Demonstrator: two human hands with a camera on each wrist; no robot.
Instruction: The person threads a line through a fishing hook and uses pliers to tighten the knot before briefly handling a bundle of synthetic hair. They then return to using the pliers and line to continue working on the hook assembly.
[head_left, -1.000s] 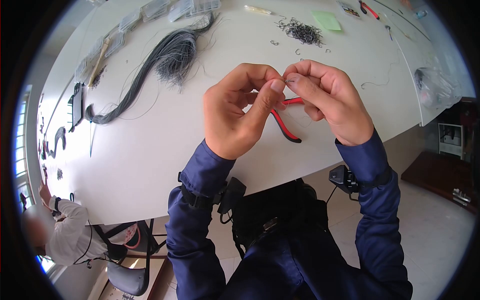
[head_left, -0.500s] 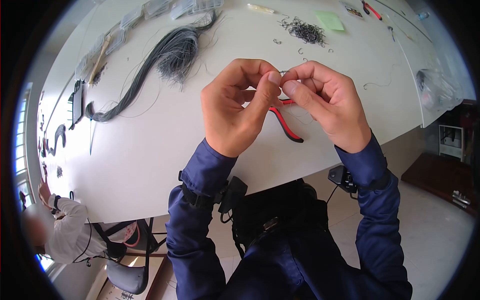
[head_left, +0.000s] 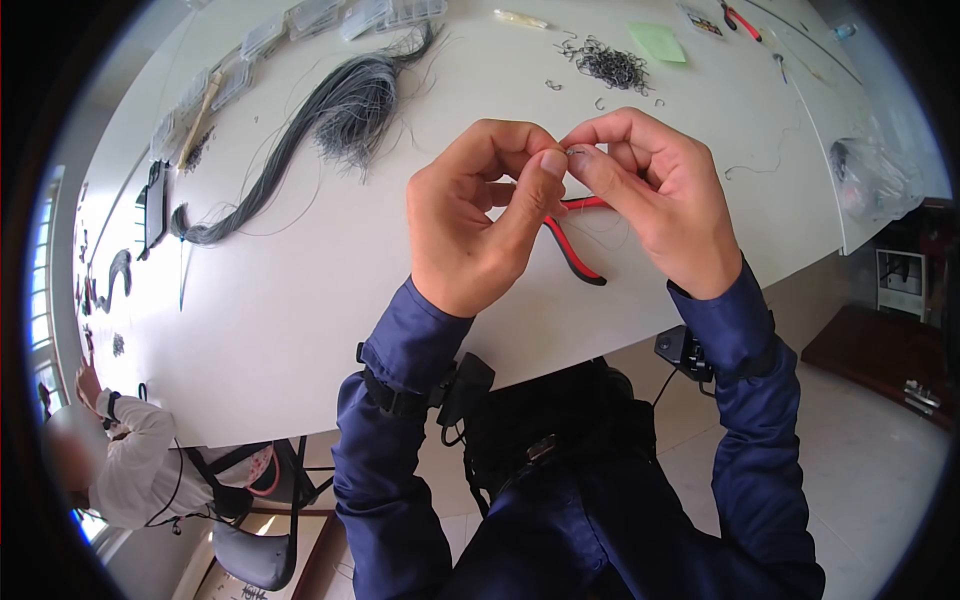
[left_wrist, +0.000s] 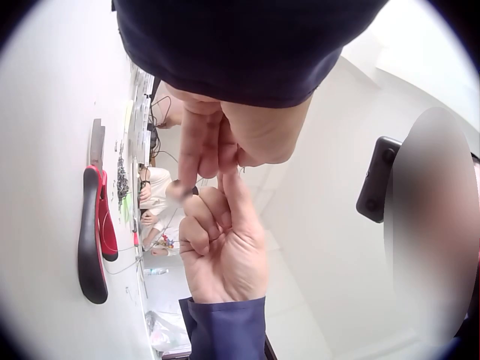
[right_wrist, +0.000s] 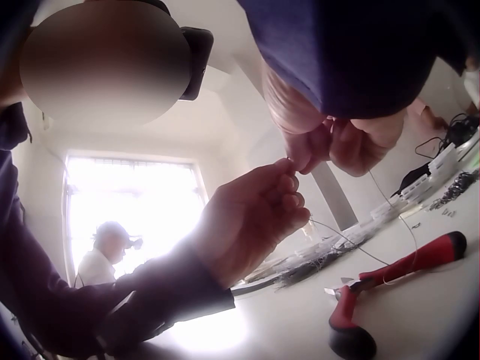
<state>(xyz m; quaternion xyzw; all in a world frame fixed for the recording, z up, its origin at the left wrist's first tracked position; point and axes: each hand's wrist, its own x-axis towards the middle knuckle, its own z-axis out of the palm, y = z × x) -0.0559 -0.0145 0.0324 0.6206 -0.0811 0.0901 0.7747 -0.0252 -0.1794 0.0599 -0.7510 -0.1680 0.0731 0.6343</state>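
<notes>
Above the table, both hands meet at the fingertips in the head view. A tiny dark metal piece [head_left: 575,152] lies between them, pinched by thumb and forefinger of my right hand [head_left: 660,195]. My left hand [head_left: 480,215] pinches at its left end, its thumb against the forefinger; what exactly it grips is too small to tell. A thin line [right_wrist: 341,234] trails from the fingers in the right wrist view and loops over the pliers. The red and black pliers [head_left: 574,252] lie on the table below the hands, partly hidden by them.
Beyond the hands lie a pile of small dark hooks [head_left: 610,64] and a green paper [head_left: 657,42]. A grey strand bundle [head_left: 290,140] is at left, with clear boxes [head_left: 262,36] behind it. A plastic bag [head_left: 875,178] sits at right; another person [head_left: 135,455] is at lower left.
Over the last half second my right hand has shifted slightly up, its thumb coming up against the small piece. My left hand has barely moved. The pliers lie as before.
</notes>
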